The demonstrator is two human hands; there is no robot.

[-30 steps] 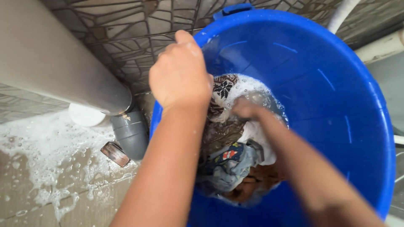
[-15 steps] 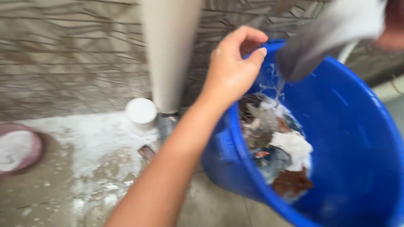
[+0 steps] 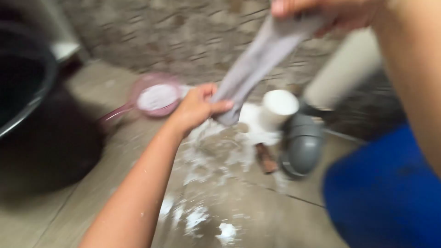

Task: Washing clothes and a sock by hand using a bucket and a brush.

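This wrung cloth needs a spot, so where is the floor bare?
Bare floor lies between the black tub and the suds. Around the pink scoop, white cup and grey pipe it is crowded.

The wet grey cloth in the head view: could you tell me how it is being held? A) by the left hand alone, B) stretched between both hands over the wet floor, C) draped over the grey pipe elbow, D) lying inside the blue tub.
B: the right hand grips the top of the wet grey cloth and the left hand squeezes its lower end, above the foamy floor.
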